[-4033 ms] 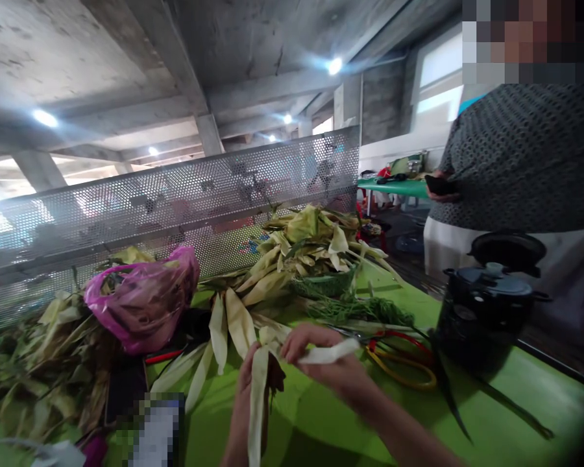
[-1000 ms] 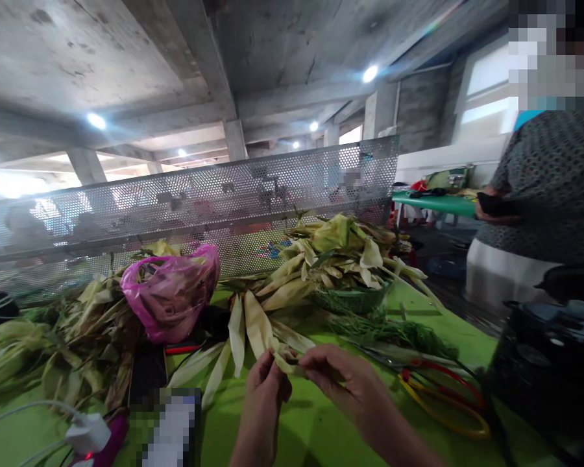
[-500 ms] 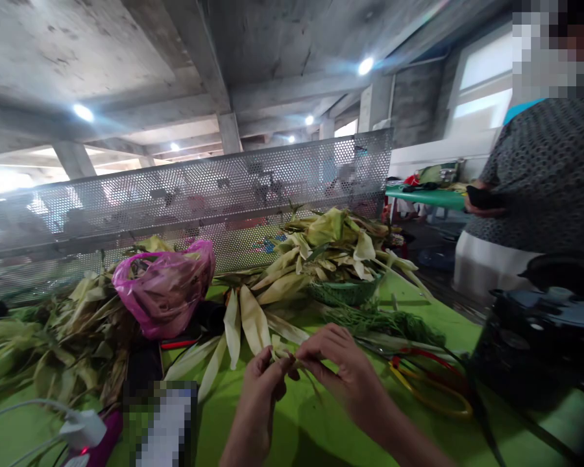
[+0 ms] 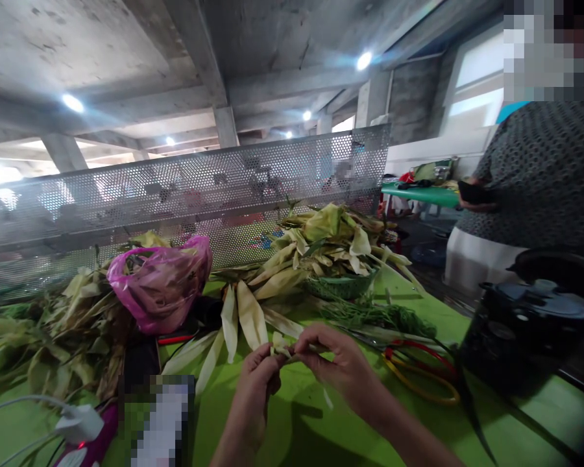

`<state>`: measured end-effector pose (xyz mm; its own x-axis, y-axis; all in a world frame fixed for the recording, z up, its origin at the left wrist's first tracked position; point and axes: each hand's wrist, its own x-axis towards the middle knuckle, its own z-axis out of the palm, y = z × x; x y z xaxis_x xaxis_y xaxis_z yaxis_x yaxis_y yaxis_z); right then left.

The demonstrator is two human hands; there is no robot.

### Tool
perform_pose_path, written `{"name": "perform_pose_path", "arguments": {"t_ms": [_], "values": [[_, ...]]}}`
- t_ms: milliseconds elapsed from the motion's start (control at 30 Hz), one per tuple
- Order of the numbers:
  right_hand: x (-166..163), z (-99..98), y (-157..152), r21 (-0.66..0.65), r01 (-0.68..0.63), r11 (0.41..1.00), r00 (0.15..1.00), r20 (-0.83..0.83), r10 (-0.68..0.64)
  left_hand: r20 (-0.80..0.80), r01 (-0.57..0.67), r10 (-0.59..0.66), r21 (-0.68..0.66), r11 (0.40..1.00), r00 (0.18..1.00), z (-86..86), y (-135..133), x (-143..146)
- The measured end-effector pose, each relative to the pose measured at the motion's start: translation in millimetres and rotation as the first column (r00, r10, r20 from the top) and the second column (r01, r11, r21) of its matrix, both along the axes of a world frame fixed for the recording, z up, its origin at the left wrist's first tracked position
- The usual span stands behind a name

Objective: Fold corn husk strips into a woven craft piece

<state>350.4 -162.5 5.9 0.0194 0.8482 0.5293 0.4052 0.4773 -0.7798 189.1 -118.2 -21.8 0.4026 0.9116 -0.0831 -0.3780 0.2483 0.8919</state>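
My left hand [image 4: 254, 386] and my right hand [image 4: 335, 363] meet over the green table [image 4: 302, 428], both pinching a small pale corn husk strip [image 4: 279, 344] between fingertips. The husk piece is folded or bunched between the two hands. Just beyond them lie several loose pale husk leaves [image 4: 243, 318] fanned on the table.
A green basket heaped with husks [image 4: 333, 250] stands behind, green strands [image 4: 374, 314] beside it. A pink plastic bag [image 4: 158, 282] sits on a husk pile [image 4: 53, 344] at left. Red and yellow scissors [image 4: 421, 370], a black pot [image 4: 525, 324] and a standing person [image 4: 530, 188] are at right. A perforated metal screen [image 4: 185, 194] backs the table.
Four seconds ago the hands held a long husk strip spread apart. Now they are close together, pinching a short bunched piece; they shifted slightly over the last second.
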Motion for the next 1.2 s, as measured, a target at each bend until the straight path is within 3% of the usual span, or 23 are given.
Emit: {"name": "perform_pose_path", "arguments": {"t_ms": [133,300,433,600,700,800,900,1200], "values": [[-3,-4.4,4,-0.110,-0.060,0.992,0.980,-0.196,0.037,0.010,-0.007,0.006,0.018,1.000,1.000,-1.7,2,1],[-7,-5.5,7,-0.239,-0.175,0.955,0.887,-0.458,0.048,0.018,-0.020,0.020,0.046,0.999,1.000,-4.2,7,3],[-8,-7.4,9,-0.291,-0.176,0.940,0.869,-0.494,0.010,0.005,-0.012,0.011,0.035,0.999,1.000,-4.1,9,4],[-9,-9.7,8,-0.275,-0.238,0.932,0.846,-0.529,0.060,0.059,0.033,-0.032,-0.011,0.999,0.998,-4.5,10,4],[-7,-6.2,5,-0.202,-0.238,0.950,0.900,-0.414,0.137,0.130,0.039,-0.029,-0.076,0.996,0.991,-6.5,11,2],[-6,-3.0,2,-0.075,-0.224,0.972,0.966,-0.151,0.211,0.167,0.019,0.002,-0.127,0.992,0.986,-9.1,12,0],[-6,-4.3,1,0.016,-0.204,0.979,0.978,0.043,0.203,0.162,0.013,0.009,-0.130,0.991,0.987,-10.1,11,-2],[-3,-3.1,2,0.096,-0.077,0.992,0.992,0.106,0.067,-0.046,-0.004,0.006,0.038,0.999,0.999,-7.1,16,2]]}}
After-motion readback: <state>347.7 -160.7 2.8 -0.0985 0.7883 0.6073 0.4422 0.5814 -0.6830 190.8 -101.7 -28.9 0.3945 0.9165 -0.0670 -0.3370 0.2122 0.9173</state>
